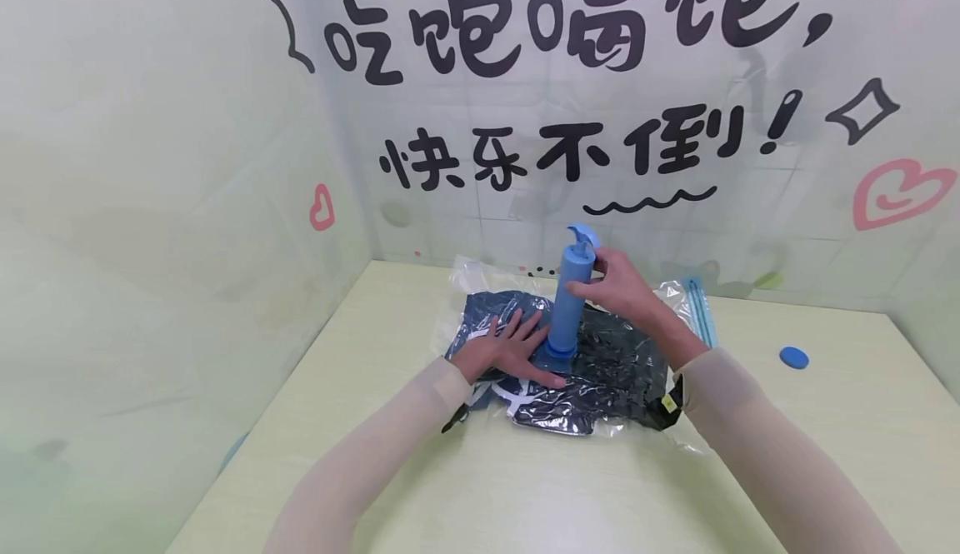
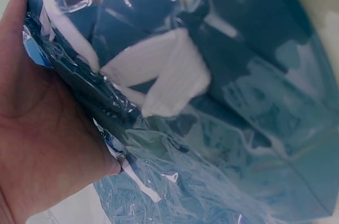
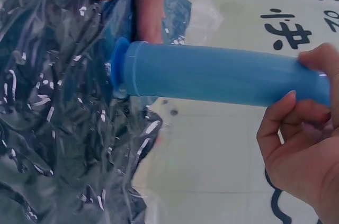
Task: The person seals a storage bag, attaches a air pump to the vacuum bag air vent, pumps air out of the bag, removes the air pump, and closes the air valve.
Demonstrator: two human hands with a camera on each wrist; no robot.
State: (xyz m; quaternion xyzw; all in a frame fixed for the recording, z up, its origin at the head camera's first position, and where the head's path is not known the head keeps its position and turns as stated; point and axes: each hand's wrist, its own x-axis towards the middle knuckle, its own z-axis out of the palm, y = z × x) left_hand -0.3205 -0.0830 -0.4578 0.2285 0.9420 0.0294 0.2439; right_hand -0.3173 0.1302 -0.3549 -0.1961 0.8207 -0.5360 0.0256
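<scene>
A blue hand pump (image 1: 569, 304) stands almost upright on a clear vacuum storage bag (image 1: 622, 366), its base on the bag's valve. Dark clothes with white trim fill the bag, and the plastic is wrinkled around them. My right hand (image 1: 621, 286) grips the upper part of the pump's barrel, just under its handle (image 1: 585, 234). Beside the pump's base, my left hand (image 1: 512, 356) presses on the bag with fingers spread. In the left wrist view, white straps (image 2: 177, 75) show through the plastic near that hand.
A round blue cap (image 1: 794, 357) lies on the table (image 1: 525, 496) to the right of the bag. The bag's blue zip edge (image 1: 699, 312) is at its right end. A wall (image 1: 487, 237) with black lettering rises close behind the bag, and another stands at left.
</scene>
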